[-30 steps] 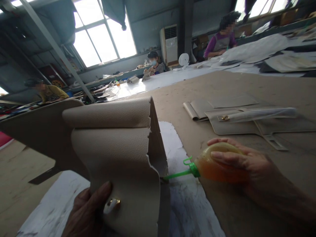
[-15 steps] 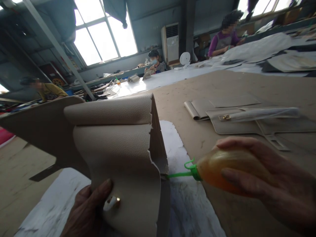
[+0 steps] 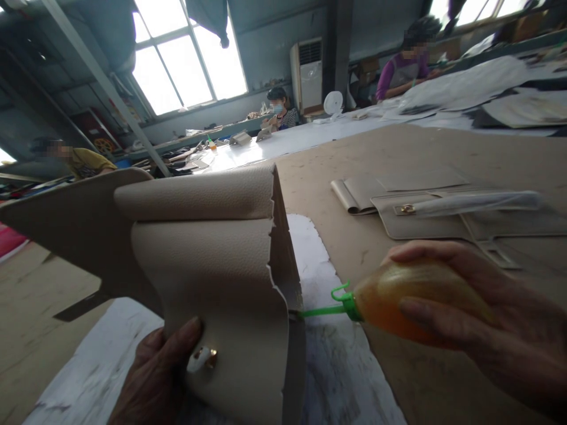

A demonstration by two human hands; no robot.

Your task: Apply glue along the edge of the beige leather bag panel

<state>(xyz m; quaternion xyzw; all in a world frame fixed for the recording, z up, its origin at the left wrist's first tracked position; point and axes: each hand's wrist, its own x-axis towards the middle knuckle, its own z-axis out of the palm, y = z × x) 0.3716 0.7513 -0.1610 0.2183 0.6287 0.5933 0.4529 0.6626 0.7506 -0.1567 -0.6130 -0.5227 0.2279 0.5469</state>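
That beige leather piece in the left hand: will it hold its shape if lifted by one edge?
Probably not. The leather piece already bends in soft waves above the left hand, so it looks floppy. Its grained surface likely grips well. The metal clasp may weigh down that end.

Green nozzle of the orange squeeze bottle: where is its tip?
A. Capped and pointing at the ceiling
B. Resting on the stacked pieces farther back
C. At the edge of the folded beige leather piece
C. The right hand aims the green nozzle at the beige leather piece's edge.
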